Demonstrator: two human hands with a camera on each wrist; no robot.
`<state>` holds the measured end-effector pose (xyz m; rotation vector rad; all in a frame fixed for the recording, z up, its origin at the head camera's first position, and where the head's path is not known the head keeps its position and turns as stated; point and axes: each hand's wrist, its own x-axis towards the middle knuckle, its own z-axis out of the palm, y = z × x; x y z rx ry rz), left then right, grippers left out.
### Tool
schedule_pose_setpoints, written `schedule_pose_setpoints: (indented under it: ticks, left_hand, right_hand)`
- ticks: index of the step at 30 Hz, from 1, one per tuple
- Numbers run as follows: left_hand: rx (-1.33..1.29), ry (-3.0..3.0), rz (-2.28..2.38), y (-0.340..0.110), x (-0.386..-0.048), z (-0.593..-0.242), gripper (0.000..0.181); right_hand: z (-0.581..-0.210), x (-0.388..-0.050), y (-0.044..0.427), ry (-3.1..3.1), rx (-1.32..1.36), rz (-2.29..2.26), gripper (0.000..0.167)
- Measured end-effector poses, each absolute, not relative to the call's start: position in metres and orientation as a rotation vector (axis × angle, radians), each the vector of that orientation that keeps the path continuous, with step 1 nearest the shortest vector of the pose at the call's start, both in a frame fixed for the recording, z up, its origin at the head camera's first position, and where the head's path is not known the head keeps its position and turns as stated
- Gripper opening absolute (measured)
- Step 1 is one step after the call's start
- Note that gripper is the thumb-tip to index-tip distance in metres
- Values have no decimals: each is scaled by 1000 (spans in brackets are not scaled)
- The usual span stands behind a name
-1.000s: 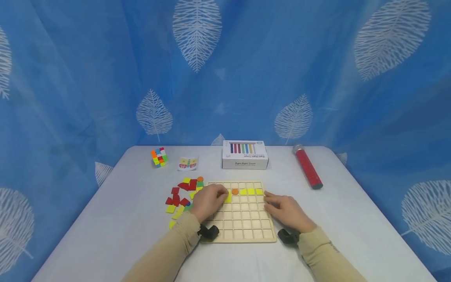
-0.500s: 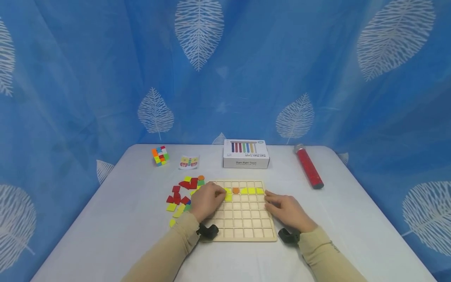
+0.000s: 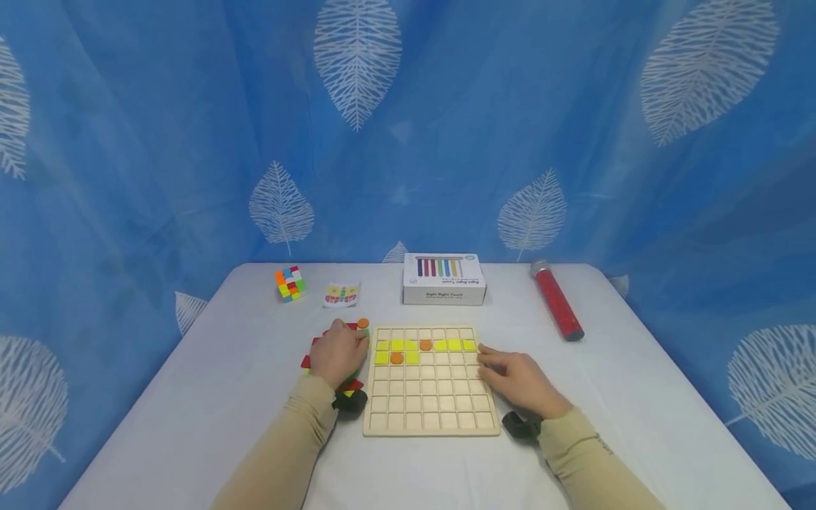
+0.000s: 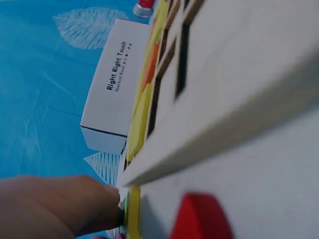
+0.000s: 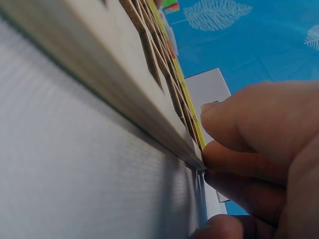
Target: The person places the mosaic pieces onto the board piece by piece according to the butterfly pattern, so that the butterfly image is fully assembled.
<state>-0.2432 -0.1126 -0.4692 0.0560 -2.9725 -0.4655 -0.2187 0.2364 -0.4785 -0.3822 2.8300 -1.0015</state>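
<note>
A wooden grid board (image 3: 431,433) lies on the table, yellow pieces (image 3: 397,345) and orange discs (image 3: 426,345) in its upper cells. Left of it, my left hand (image 3: 338,353) covers much of a loose pile of red, yellow and green pieces. Its fingertips are at a green piece (image 3: 366,333); whether they pinch it I cannot tell. In the left wrist view a finger (image 4: 94,206) is beside a yellow piece (image 4: 133,211). My right hand (image 3: 523,382) touches the board's right edge with relaxed fingers; in the right wrist view its thumb (image 5: 239,117) is above the others.
A colourful cube (image 3: 290,284) and a small picture card (image 3: 341,295) lie at the back left. A white box (image 3: 443,280) stands behind the board. Toward the back right is a red tube with a silver end (image 3: 557,303). A blue leaf-patterned curtain (image 3: 446,142) surrounds the table.
My left hand has moved left from the board to the loose pieces, uncovering yellow pieces and an orange disc in the board's left cells. My right hand stays at the board's edge.
</note>
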Motion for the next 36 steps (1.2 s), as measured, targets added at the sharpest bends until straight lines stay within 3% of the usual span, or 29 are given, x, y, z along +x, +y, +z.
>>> schedule_pose_setpoints:
  ticks: [9, 19, 29, 36]
  left_hand:
    - [144, -2943, -457, -112, -243, -466, 43]
    - [164, -2978, -650, -113, -245, -464, 38]
    - [161, -2835, -820, -107, -240, -458, 14]
    - [-22, -2833, -1048, -74, -226, -441, 9]
  right_hand:
    - [-477, -219, 237, 2847, -411, -1004, 45]
    - [-476, -219, 236, 2842, -394, -1012, 46]
    - [-477, -218, 237, 2838, -403, -1023, 44]
    - [-479, -218, 236, 2866, -442, -991, 43]
